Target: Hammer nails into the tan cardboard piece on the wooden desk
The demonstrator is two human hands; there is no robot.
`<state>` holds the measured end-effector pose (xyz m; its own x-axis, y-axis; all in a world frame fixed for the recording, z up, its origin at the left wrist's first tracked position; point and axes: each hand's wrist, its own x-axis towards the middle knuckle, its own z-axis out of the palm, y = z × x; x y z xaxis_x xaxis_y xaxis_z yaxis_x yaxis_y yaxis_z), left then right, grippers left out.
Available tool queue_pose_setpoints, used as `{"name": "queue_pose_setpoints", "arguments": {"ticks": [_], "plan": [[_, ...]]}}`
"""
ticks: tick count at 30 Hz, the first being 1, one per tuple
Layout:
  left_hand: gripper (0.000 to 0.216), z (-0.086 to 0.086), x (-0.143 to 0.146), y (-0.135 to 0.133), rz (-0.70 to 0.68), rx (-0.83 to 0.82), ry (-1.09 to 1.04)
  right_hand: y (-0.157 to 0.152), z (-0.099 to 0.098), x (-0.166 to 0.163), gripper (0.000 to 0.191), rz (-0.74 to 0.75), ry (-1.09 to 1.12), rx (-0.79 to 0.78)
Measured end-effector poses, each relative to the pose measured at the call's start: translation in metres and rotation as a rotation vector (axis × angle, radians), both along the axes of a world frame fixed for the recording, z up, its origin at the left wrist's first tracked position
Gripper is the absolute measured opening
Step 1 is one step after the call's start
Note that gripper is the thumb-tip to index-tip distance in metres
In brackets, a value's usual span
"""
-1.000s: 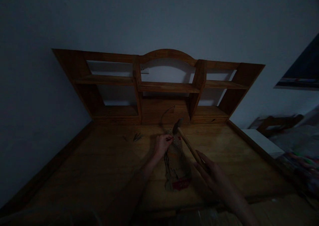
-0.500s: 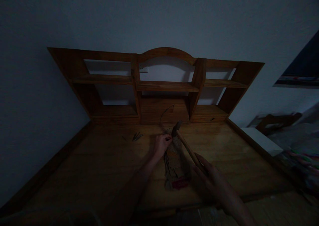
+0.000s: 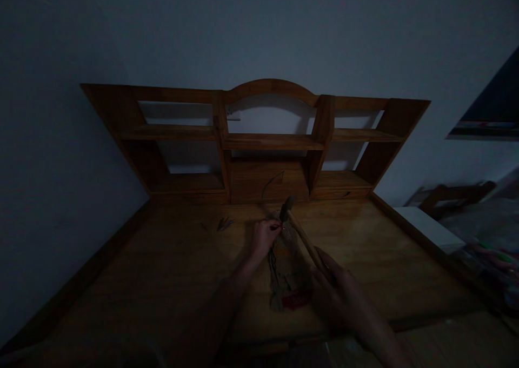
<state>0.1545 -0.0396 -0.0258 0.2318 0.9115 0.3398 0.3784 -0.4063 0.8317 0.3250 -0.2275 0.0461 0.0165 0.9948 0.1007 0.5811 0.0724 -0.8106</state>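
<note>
Head view: our right hand (image 3: 338, 298) grips the wooden-handled hammer (image 3: 302, 235), its head just above the worn brown cardboard piece (image 3: 287, 273) on the wooden bench (image 3: 162, 271). Our left hand (image 3: 263, 235) pinches something too small to identify at the cardboard's far end.

The left hand (image 3: 264, 235) is stretched forward, its fingers pinched together at the tips. The right hand (image 3: 338, 298) is nearer to the body, its fingers curled closed in a grip, forearm coming from the lower right.
</note>
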Motion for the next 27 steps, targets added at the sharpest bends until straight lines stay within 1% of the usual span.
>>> {"name": "queue_pose_setpoints", "arguments": {"ticks": [3,7,14,19,22,27], "plan": [[0.015,0.003,0.0,-0.002,0.001,0.014,-0.005,-0.002,-0.003,0.001,0.057,-0.005,0.007,-0.003],[0.013,0.007,-0.001,-0.004,0.02,0.018,0.043,-0.003,-0.007,0.0,0.057,-0.022,0.002,-0.012],[0.014,0.005,0.0,-0.003,0.039,0.002,0.036,-0.002,-0.006,-0.001,0.057,-0.053,-0.007,0.018],[0.013,0.009,0.0,-0.004,0.044,-0.029,0.053,-0.004,-0.012,-0.001,0.054,-0.037,-0.053,0.021],[0.013,0.01,0.0,-0.004,0.049,-0.02,0.055,-0.003,-0.011,-0.003,0.054,-0.024,-0.055,0.012],[0.013,0.005,0.0,-0.003,0.047,0.011,0.04,-0.005,-0.006,-0.004,0.055,-0.027,-0.072,0.026]]}}
